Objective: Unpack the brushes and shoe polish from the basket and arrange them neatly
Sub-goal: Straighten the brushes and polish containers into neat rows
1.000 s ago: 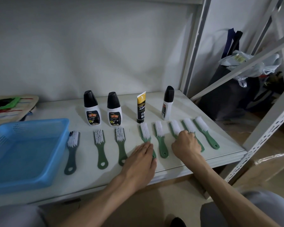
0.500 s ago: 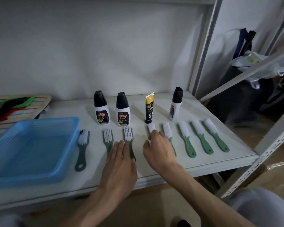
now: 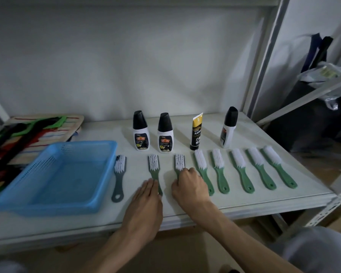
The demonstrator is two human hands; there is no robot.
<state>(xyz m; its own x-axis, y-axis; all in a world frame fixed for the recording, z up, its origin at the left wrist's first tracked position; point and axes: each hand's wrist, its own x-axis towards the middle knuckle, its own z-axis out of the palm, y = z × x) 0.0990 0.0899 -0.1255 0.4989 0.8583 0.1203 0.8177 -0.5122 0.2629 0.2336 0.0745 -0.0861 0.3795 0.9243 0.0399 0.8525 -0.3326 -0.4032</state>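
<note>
Several brushes lie in a row on the white shelf [image 3: 274, 200]: a grey brush [image 3: 119, 174], two dark green ones, then several light green brushes [image 3: 240, 170] to the right. My left hand [image 3: 144, 211] lies flat with its fingertips on the handle of the second brush [image 3: 153, 164]. My right hand [image 3: 189, 187] is curled over the handle of the third brush [image 3: 180, 162]. Behind the row stand two polish bottles [image 3: 141, 134], a black and yellow tube [image 3: 196, 133] and a slimmer bottle [image 3: 228, 127]. The blue basket [image 3: 87, 143] sits at the left, nothing inside.
A striped board with coloured straps [image 3: 37, 131] lies behind the basket at far left. A white shelf post [image 3: 264, 56] rises at the back right corner. Dark bags [image 3: 313, 119] and a slanted brace stand beyond the shelf's right side.
Both hands have moved left along the brush row, from the light green brushes to the two dark green ones. The view has shifted left with them.
</note>
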